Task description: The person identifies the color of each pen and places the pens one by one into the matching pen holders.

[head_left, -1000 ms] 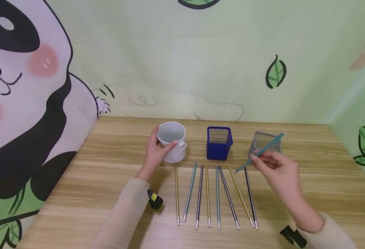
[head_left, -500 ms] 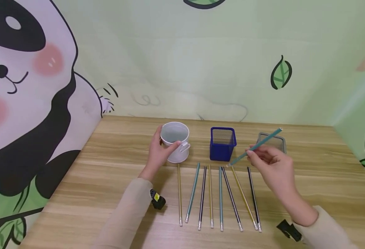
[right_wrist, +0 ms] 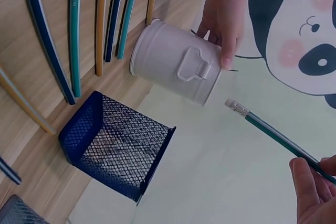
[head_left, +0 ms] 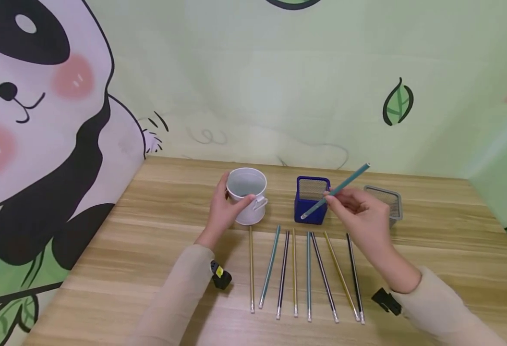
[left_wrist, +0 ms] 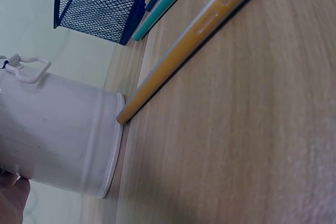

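Note:
My left hand (head_left: 224, 211) grips a white metal bucket (head_left: 250, 211) by its rim and side, thumb at the front near a small handle; the bucket stands upright on the table. Between thumb and fingers my right hand (head_left: 363, 214) pinches a teal pencil (head_left: 346, 182), held slanted in the air in front of the blue mesh pen holder (head_left: 307, 211). Its eraser end (right_wrist: 237, 106) points toward the bucket in the right wrist view. In the left wrist view, only fingertips (left_wrist: 13, 200) of the left hand show, at the bucket's side.
Several yellow, teal and dark pencils (head_left: 308, 276) lie in a row on the wooden table (head_left: 158, 269), erasers toward me. A grey mesh holder (head_left: 395, 204) stands at the right, partly behind the right hand. A wall with a panda picture (head_left: 126, 125) is behind.
My right hand has moved left with the teal pencil, from before the grey holder to the blue one. The left hand keeps its hold on the bucket. The head view has shifted slightly.

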A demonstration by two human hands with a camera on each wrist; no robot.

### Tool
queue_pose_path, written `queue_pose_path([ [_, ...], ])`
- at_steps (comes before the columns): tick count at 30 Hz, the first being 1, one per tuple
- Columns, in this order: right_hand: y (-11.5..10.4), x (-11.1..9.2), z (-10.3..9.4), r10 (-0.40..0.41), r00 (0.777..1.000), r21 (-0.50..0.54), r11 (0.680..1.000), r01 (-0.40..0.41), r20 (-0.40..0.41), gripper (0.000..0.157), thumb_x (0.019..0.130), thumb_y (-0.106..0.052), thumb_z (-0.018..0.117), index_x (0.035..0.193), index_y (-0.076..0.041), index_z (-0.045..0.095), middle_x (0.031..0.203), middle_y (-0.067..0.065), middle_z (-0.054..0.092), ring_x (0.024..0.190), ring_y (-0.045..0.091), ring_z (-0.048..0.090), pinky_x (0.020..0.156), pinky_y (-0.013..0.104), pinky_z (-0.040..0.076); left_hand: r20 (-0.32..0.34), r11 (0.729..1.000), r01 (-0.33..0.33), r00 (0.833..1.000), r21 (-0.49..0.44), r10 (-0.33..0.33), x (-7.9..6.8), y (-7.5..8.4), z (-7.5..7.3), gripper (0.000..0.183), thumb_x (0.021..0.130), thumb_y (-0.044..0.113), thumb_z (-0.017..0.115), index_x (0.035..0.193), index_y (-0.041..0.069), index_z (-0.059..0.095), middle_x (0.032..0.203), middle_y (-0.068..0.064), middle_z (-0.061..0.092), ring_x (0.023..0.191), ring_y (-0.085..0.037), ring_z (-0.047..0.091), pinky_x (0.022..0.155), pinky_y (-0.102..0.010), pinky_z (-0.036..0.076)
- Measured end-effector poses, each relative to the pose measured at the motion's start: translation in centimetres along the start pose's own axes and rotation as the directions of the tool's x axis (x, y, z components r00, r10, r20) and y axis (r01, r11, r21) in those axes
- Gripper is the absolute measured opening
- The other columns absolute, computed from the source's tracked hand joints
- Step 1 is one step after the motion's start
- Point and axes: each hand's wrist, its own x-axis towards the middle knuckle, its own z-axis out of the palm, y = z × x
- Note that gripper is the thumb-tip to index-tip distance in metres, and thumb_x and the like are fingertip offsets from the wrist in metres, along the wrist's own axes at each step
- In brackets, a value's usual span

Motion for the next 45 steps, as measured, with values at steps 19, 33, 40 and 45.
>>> queue_pose_path([
  [19,0.7,3.9,5.7,-0.110,0.993,0.021,0.994,0.109,0.034,0.011,0.083,0.004,0.067,0.093,0.010,0.068,0.089,0.023,0.071,0.078,-0.010,0.062,0.066,0.010,0.052,-0.005,1.000,0.020,1.000,0.012,-0.020,0.3,0.4,-0.3,0.091,0.076,0.020,0.080,0.147,0.000,0.027,0.141,-0.021,0.042,0.130,-0.035,0.043,0.111,-0.044,0.034],
  [33,1.9,5.1,8.1,-0.215,0.976,0.016,0.976,0.215,0.041,0.012,0.084,0.002,0.068,0.096,0.006,0.067,0.090,0.018,0.072,0.077,-0.002,0.062,0.066,0.011,0.052,-0.002,0.998,0.012,1.000,0.062,-0.012,0.1,0.5,0.0,0.092,0.075,0.022,0.081,0.147,0.001,0.028,0.143,-0.019,0.042,0.131,-0.033,0.043,0.111,-0.042,0.036],
  [40,2.9,4.7,9.2,-0.209,0.974,0.039,0.978,0.207,0.083,0.011,0.083,0.005,0.066,0.094,0.007,0.066,0.090,0.019,0.071,0.076,0.012,0.066,0.068,0.013,0.053,0.002,0.998,0.034,0.999,0.049,-0.034,-0.1,0.3,0.3,0.093,0.076,0.022,0.081,0.148,0.002,0.026,0.142,-0.020,0.043,0.132,-0.033,0.042,0.111,-0.041,0.035],
  [45,3.4,4.5,10.0,-0.210,0.973,0.063,0.977,0.205,0.099,0.011,0.083,0.006,0.067,0.094,0.008,0.066,0.088,0.019,0.070,0.075,0.022,0.067,0.068,0.017,0.055,-0.021,0.999,0.016,1.000,0.046,-0.015,-0.1,0.3,0.0,0.092,0.075,0.020,0.081,0.147,0.000,0.027,0.142,-0.020,0.044,0.133,-0.033,0.041,0.112,-0.040,0.034],
])
